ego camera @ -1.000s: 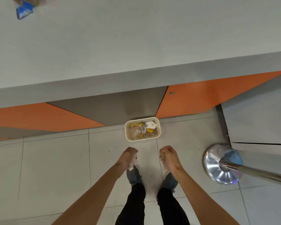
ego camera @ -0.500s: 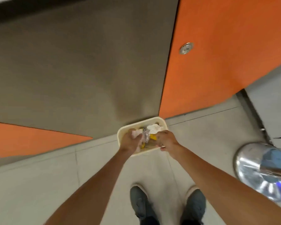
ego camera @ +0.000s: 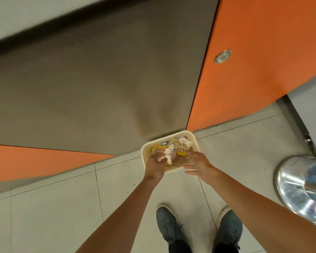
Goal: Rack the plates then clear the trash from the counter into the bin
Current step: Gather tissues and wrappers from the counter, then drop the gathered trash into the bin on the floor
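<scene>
Left grip [ego camera: 155, 165] curls round crumpled white paper [ego camera: 169, 154] over the cream, round-cornered bin [ego camera: 195, 141]; I see the right grip [ego camera: 199, 164] spread flat, fingers loose.

I note a cream bin [ego camera: 143, 154] holding yellow and white trash [ego camera: 179, 147]. The cabinet panels [ego camera: 263, 70] are orange and grey-brown, the shoes [ego camera: 167, 223] grey-blue.

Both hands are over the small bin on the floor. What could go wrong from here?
1. The trash pile looks heaped to the rim of the bin, so the crumpled wad held by the left hand might roll off onto the floor.
2. The right hand is open above the near edge, so small bits might fall outside.
</scene>
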The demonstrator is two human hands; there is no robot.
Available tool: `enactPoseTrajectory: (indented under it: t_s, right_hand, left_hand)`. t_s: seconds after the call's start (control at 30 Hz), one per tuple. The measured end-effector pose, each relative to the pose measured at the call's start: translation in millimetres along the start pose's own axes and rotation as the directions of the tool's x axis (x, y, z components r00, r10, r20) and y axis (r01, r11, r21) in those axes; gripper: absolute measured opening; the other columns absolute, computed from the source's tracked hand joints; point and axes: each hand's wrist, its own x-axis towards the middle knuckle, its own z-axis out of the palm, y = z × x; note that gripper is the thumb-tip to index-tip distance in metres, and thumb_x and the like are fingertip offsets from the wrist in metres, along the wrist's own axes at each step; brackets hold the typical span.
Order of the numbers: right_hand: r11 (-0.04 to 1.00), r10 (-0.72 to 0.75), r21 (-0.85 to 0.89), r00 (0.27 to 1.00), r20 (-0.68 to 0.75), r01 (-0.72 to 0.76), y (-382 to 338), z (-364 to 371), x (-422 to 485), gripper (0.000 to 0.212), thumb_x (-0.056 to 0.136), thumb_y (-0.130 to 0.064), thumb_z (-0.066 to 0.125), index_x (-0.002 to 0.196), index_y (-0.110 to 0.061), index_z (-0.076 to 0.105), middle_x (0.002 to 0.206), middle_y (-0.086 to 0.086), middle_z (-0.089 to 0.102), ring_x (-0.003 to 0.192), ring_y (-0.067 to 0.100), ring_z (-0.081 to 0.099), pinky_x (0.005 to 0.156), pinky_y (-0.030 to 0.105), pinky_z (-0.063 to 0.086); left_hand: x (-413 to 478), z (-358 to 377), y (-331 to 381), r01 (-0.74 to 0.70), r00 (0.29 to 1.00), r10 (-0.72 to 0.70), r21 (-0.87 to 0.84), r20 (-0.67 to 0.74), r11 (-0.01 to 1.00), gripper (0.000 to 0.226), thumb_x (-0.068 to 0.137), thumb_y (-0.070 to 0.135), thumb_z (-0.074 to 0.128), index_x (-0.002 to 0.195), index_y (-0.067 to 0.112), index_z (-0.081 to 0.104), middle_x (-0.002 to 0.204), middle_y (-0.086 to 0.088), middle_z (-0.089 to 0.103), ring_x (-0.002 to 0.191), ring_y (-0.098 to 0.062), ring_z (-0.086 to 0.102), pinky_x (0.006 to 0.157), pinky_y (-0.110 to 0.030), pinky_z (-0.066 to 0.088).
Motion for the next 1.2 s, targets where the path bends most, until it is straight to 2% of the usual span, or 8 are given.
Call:
enactPoseTrajectory:
  t_s: [0.07, 0.13, 0.23, 0.37, 0.7, 0.87, 1.1, 1.2]
  right_hand:
    - [0.982, -0.079, -0.169, 0.997, 0.023, 0.082, -3, -2, -20, 0.031, 0.097, -0.026, 0.054, 0.125, -0.015, 0.057, 0.113, 0.007, 0.064, 0.097, 0.027, 0.063, 0.082, 0.040, 0.054]
    - [0.925, -0.174, -0.336, 0.984, 0.047, 0.180, -8, -3, -42, 0.011, 0.093, -0.018, 0.057, 0.100, -0.020, 0.067, 0.104, 0.003, 0.063, 0.092, 0.024, 0.063, 0.081, 0.035, 0.052]
    - [0.803, -0.354, -0.483, 0.931, 0.084, 0.349, -19, -6, -73, 0.017, 0.091, -0.012, 0.060, 0.078, -0.020, 0.066, 0.094, 0.000, 0.060, 0.085, 0.018, 0.058, 0.070, 0.017, 0.041]
    - [0.637, -0.497, -0.629, 0.861, 0.106, 0.445, -32, -18, -120, 0.017, 0.090, -0.009, 0.060, 0.082, -0.017, 0.072, 0.088, -0.002, 0.068, 0.079, 0.014, 0.060, 0.068, 0.014, 0.038]
    - [0.561, -0.527, -0.682, 0.838, 0.143, 0.470, -48, -69, -293, 0.014, 0.092, -0.010, 0.057, 0.088, -0.011, 0.070, 0.094, 0.003, 0.070, 0.085, 0.018, 0.062, 0.075, 0.022, 0.045]
    - [0.496, -0.658, -0.645, 0.736, 0.158, 0.582, -67, -105, -379, 0.014, 0.092, -0.010, 0.059, 0.100, -0.010, 0.069, 0.105, 0.006, 0.067, 0.094, 0.017, 0.059, 0.084, 0.022, 0.044]
    - [0.328, -0.786, -0.652, 0.580, 0.213, 0.683, -112, -153, -454, 0.021, 0.093, -0.014, 0.057, 0.111, -0.014, 0.068, 0.111, 0.003, 0.064, 0.104, 0.018, 0.057, 0.091, 0.031, 0.045]
    - [0.222, -0.812, -0.671, 0.516, 0.275, 0.707, -145, -161, -474, 0.022, 0.094, -0.017, 0.057, 0.114, -0.016, 0.066, 0.113, 0.000, 0.061, 0.101, 0.012, 0.054, 0.083, 0.023, 0.041]
  left_hand:
    - [-14, -3, 4, -0.036, 0.999, 0.036, 0.081, 0.005, 0.996, 0.021, 0.094, 0.008, 0.055, 0.111, 0.009, 0.067, 0.125, -0.009, 0.061, 0.113, -0.027, 0.057, 0.084, -0.023, 0.041]
    - [-29, -7, 13, -0.059, 0.998, 0.057, 0.105, 0.015, 0.993, 0.020, 0.093, 0.006, 0.053, 0.102, 0.009, 0.070, 0.119, -0.006, 0.062, 0.108, -0.026, 0.058, 0.081, -0.024, 0.041]
    - [-58, -16, 35, -0.072, 0.997, 0.072, 0.029, 0.001, 0.997, 0.019, 0.091, 0.003, 0.053, 0.087, 0.014, 0.069, 0.102, 0.000, 0.063, 0.089, -0.018, 0.056, 0.071, -0.022, 0.038]
    - [-108, -24, 59, -0.093, 0.995, 0.091, -0.073, -0.033, 0.993, 0.023, 0.088, -0.006, 0.049, 0.084, 0.008, 0.067, 0.082, -0.004, 0.064, 0.076, -0.019, 0.057, 0.060, -0.018, 0.044]
    - [-271, -18, 117, -0.163, 0.986, 0.162, -0.051, -0.029, 0.985, 0.025, 0.093, 0.002, 0.049, 0.087, 0.013, 0.070, 0.065, 0.005, 0.057, 0.058, -0.012, 0.048, 0.059, -0.024, 0.043]
    - [-351, -18, 171, -0.299, 0.954, 0.295, -0.064, -0.058, 0.952, 0.021, 0.093, 0.002, 0.052, 0.096, 0.014, 0.069, 0.086, 0.003, 0.064, 0.074, -0.015, 0.056, 0.071, -0.031, 0.049]
    - [-413, -21, 240, -0.515, 0.849, 0.514, 0.031, -0.122, 0.857, 0.016, 0.096, 0.015, 0.056, 0.107, 0.016, 0.068, 0.100, 0.008, 0.068, 0.092, -0.005, 0.061, 0.076, -0.016, 0.049]
    - [-421, -25, 271, -0.598, 0.774, 0.612, 0.129, -0.161, 0.791, 0.021, 0.096, 0.015, 0.056, 0.113, 0.017, 0.067, 0.108, 0.009, 0.067, 0.096, -0.001, 0.060, 0.080, -0.014, 0.049]
